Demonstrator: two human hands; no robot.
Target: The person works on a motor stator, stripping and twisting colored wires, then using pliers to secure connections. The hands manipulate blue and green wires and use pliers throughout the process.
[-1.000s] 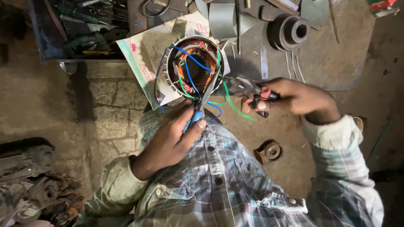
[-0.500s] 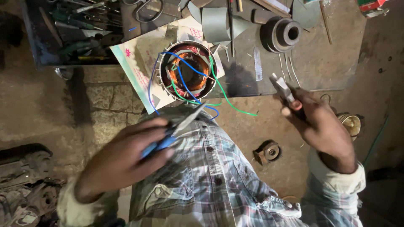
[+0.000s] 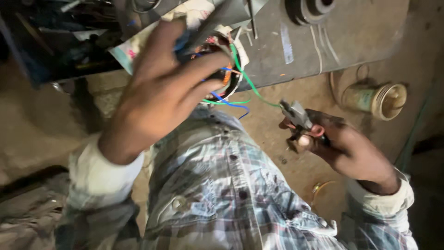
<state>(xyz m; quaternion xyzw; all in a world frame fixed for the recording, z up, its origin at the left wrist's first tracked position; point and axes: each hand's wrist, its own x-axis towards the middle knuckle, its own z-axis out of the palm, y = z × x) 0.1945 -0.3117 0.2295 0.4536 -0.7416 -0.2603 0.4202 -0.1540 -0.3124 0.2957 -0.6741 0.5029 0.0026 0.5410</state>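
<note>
My left hand (image 3: 162, 92) is raised close to the camera and covers most of a round motor stator (image 3: 226, 69) with copper windings and blue, green and orange wires. A blue-handled tool (image 3: 181, 43) shows between its fingers, blurred. My right hand (image 3: 347, 148) grips red-handled pliers (image 3: 298, 121) low at the right. The plier jaws sit at the end of a green wire (image 3: 252, 85) that runs from the stator. A blue wire (image 3: 231, 104) loops below the stator.
The stator rests on paper at the edge of a grey metal bench (image 3: 360, 37) with a dark pulley (image 3: 314, 9). A tray of tools (image 3: 55, 41) is at the upper left. A cylindrical can (image 3: 377, 99) lies on the dirt floor.
My left hand has risen from my lap up over the stator, near the camera. My right hand with the pliers has dropped lower and now meets the green wire's end.
</note>
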